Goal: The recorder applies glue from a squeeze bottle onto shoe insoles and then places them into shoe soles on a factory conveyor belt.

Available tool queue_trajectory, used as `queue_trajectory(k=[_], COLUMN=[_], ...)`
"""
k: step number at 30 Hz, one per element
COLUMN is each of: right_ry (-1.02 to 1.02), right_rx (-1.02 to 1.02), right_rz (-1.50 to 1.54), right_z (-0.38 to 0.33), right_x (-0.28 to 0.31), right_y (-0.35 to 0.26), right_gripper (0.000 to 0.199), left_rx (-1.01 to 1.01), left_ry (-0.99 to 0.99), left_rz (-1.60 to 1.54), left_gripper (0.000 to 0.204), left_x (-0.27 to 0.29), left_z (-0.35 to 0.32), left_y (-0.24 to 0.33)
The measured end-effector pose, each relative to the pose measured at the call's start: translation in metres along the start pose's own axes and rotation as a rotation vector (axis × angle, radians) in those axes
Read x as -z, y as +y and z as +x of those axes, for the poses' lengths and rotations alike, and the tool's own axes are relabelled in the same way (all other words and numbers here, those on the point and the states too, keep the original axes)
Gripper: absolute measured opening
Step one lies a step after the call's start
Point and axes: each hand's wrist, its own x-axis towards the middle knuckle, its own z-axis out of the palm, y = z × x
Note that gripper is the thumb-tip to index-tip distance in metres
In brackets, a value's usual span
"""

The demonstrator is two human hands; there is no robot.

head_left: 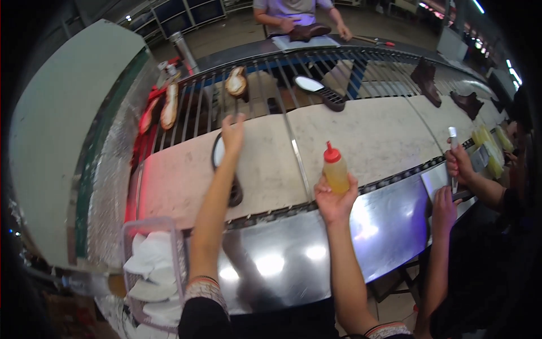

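Observation:
My left hand point(232, 133) reaches over the conveyor with its fingers apart, and I see nothing in it. Just beyond its fingertips, a shoe upper point(236, 83) lies with its pale underside up on the bars. Beneath my left forearm is a dark shoe sole point(235, 192) with a white inner face, partly hidden by the arm. My right hand point(336, 200) is wrapped round a clear squeeze bottle point(336, 174) with a red nozzle cap and yellowish liquid, held upright above the belt's near edge. Farther back lies another sole point(327, 97), white at one end, with black ribbing.
A plastic basket point(125, 254) of white pads stands at the near left. More uppers point(169, 107) lie at the far left, and brown boots point(427, 82) at the far right. Across the conveyor a person handles a brown shoe point(309, 32); a co-worker's hand point(460, 164) holds a brush-like tool.

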Motion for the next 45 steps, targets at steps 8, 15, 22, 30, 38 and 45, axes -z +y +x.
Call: queue_trajectory(k=[8,15,22,30,38,45], right_ry=[0.069,0.057,0.054,-0.138,-0.162,-0.159], right_rx=[0.006,-0.110,-0.046,-0.082,-0.043,-0.006], right_rz=[-0.037,-0.038,0.010,0.022,0.009,-0.031], right_z=[-0.003,0.003,0.002,-0.002,-0.011,-0.001], right_x=[-0.005,0.006,-0.004,0.013,0.002,0.012], right_y=[-0.012,-0.005,-0.010,-0.013,-0.007,-0.012], right_gripper=[0.045,0.040,0.033,0.039,0.039,0.038], left_rx=[0.469,0.338,0.039,-1.048,-0.446,-0.046], left_ry=[-0.211,0.213,-0.577,-0.872,-0.419,-0.151], left_rz=[-1.084,-0.546,0.202,1.076,0.852,0.972], left_gripper=[0.051,0.048,0.039,0.041,0.038,0.022], left_x=[-0.052,-0.062,0.037,0.042,-0.028,-0.058], left_z=[0.183,0.144,-0.013,-0.031,0.045,-0.007], left_y=[-0.024,0.029,0.124,0.191,0.086,0.078])
